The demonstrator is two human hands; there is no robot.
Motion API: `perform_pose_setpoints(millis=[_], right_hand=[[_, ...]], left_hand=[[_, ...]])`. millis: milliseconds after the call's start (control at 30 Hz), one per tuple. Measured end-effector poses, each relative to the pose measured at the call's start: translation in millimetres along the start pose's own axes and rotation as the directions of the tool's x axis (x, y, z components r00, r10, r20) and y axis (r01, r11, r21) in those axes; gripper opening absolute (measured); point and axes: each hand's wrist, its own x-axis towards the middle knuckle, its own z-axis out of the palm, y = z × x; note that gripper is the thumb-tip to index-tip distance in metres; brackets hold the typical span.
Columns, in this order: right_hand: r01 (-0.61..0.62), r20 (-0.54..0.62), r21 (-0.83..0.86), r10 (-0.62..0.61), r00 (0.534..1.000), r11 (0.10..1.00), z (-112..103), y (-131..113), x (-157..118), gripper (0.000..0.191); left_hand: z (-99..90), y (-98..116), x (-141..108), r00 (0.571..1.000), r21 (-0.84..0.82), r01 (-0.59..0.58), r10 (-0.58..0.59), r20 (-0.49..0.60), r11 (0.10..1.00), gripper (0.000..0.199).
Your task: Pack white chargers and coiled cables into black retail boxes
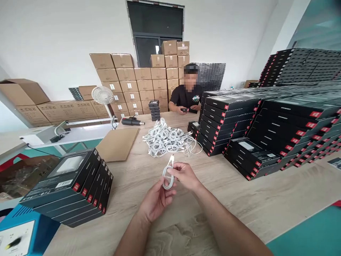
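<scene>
**Query:** What was found in the hands at inspection?

**Reply:** A white cable (167,176), wound into a narrow loop, is held above the worktop (239,206). The left hand (156,201) is placed beneath the loop, with its fingers (172,193) curled closed around it. The right hand (183,176) is set above, with its fingers (173,171) closed on the cable just below a small plug (172,160).

**Query:** What is the condition of the stock?

**Reply:** One loop is in hand. A loose heap of white cables (166,138) is lying beyond the hands, most of it wound in similar loops, though no count can be made. Black boxes (229,121) with red labels are stacked in quantity on the right, and a further row of black boxes (66,185) is leaned together on the left. (Their contents could not be verified.)

**Query:** And the surface and room?

**Reply:** The worktop is finished in pale wood grain. A cardboard sheet (118,144) and a black hot-air gun (132,121) are placed on it. A co-worker (186,94) is seated across the worktop, with a small black item (184,110) held in both hands. Cardboard cartons (138,85) are stacked against the walls, and a white fan (102,95) is stood near the far end.
</scene>
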Motion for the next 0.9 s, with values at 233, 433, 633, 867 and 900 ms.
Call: perform_pose_setpoints(millis=[233, 433, 633, 867, 900], right_hand=[[-0.023, -0.042, 0.129, 0.028, 0.999, 0.991, 2.1, 1.7, -0.4, 0.032], [0.026, -0.095, 0.187, -0.009, 0.995, 0.982, 7.8, 1.7, -1.0, 0.036], [-0.001, -0.117, -0.172, -0.019, 0.993, 0.985, -1.6, 8.3, -1.2, 0.033], [0.302, 0.220, -0.546, -0.214, 0.952, 0.782, 2.7, 5.9, -11.1, 0.029], [0.341, 0.248, -0.571, -0.239, 0.939, 0.747, 3.5, 6.5, -11.6, 0.030]], left_hand=[[1.2, -3.0, 2.5, 0.987, -0.152, 0.017, 0.007, 0.162, 0.988, 0.042], [6.3, -5.5, 5.6, 0.983, -0.176, -0.080, 0.107, 0.148, 0.981, 0.048], [6.9, -8.5, 6.1, 0.977, -0.052, -0.211, 0.211, -0.010, 0.976, 0.050], [0.9, -5.0, 8.4, 0.974, -0.106, -0.210, 0.198, -0.109, 0.972, 0.050], [0.4, -4.5, 8.1, 0.978, -0.118, -0.189, 0.177, -0.107, 0.975, 0.049]])
